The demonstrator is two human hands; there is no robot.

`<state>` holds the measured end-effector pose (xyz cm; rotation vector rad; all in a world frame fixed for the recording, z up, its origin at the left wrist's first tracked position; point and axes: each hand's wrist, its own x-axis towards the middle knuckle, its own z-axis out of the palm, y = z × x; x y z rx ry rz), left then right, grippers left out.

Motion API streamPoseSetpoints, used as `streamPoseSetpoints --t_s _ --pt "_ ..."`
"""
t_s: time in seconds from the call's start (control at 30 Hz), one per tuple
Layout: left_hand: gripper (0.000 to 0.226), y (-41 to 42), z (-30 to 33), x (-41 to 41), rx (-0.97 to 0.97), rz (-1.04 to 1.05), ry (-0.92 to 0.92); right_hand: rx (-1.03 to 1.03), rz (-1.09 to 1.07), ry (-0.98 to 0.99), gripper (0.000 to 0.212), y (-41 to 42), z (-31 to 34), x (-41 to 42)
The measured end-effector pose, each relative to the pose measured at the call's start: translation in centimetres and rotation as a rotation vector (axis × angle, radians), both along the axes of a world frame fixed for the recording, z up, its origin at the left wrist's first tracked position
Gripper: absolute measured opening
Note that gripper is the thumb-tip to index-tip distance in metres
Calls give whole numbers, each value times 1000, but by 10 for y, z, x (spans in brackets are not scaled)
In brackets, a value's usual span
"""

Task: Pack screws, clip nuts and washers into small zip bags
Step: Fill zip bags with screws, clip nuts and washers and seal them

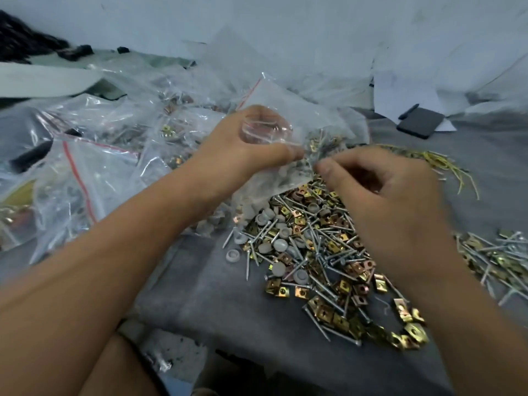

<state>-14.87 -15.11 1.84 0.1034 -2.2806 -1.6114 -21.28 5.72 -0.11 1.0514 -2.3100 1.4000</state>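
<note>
Far left of both hands lies a heap of filled zip bags (94, 167) with red seal strips. The left hand (245, 147) grips a small zip bag (288, 115) holding screws and clip nuts. Just beside it, the right hand (383, 192) pinches at the bag's edge, fingers curled. Below the hands, loose screws (317, 247), brass clip nuts (343, 287) and grey washers (278, 244) lie piled on the grey counter (228, 295).

Your right hand (397, 201) is motion-blurred, so you cannot tell whether its fingertips grip anything. Your left hand (248, 150) hides part of the zip bag (288, 110). The right edge cuts off the second screw heap (497, 258).
</note>
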Motion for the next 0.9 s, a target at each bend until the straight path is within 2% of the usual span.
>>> streamPoseSetpoints --t_s 0.07,0.13,0.27,0.53,0.67,0.9 --pt "39 -3 -2 -4 153 61 68 320 55 -6 14 -3 -6 -2" --pt "37 -4 -4 -8 224 110 102 442 89 -32 19 -11 -9 2" --pt "36 -3 -5 -11 249 138 88 644 -5 -26 45 -23 -14 12" --pt "36 5 -5 -10 230 167 53 743 11 64 57 -15 -15 28" --pt "37 5 -3 -9 237 169 53 789 74 126 70 -9 -18 28" --pt "35 3 -5 -10 239 167 64 588 145 211 35 -6 -31 25"
